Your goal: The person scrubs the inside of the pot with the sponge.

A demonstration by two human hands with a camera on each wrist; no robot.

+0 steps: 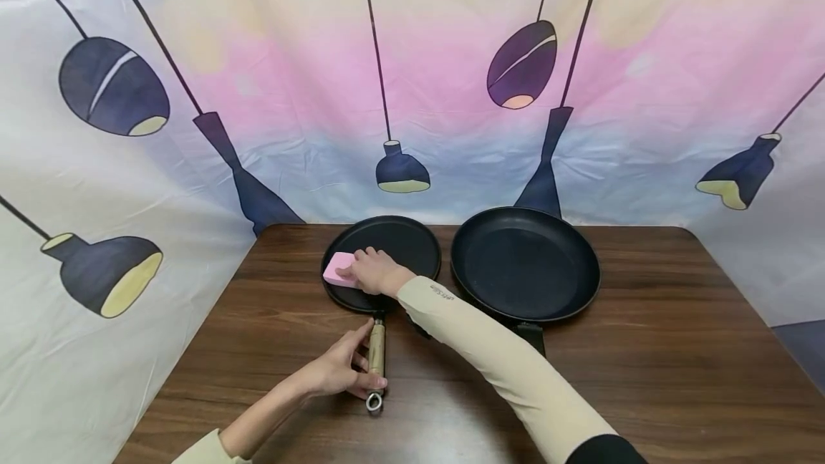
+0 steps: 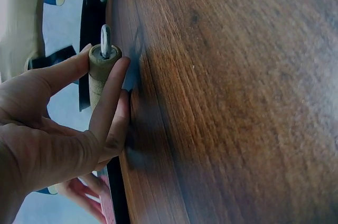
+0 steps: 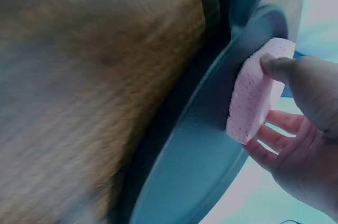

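Observation:
A flat black pan point(image 1: 406, 242) with a low rim lies at the back of the table. Its wooden handle point(image 1: 377, 349) ends in a metal ring point(image 2: 105, 42) and points toward me. My left hand point(image 1: 338, 364) holds this handle, thumb on one side and fingers on the other, as the left wrist view shows. Between the thumb and fingers of my right hand point(image 1: 377, 271) is a pink sponge point(image 3: 259, 92). The sponge lies against the left part of the pan's surface. My right forearm, in a cream sleeve point(image 1: 503, 349), crosses over the table.
A larger, deeper black frying pan point(image 1: 525, 263) stands right of the flat one, its dark handle point(image 1: 531, 339) partly behind my right forearm. Both pans sit by the far edge of the brown wooden table point(image 1: 664, 349). Behind hangs a cloth point(image 1: 438, 77) printed with lamps.

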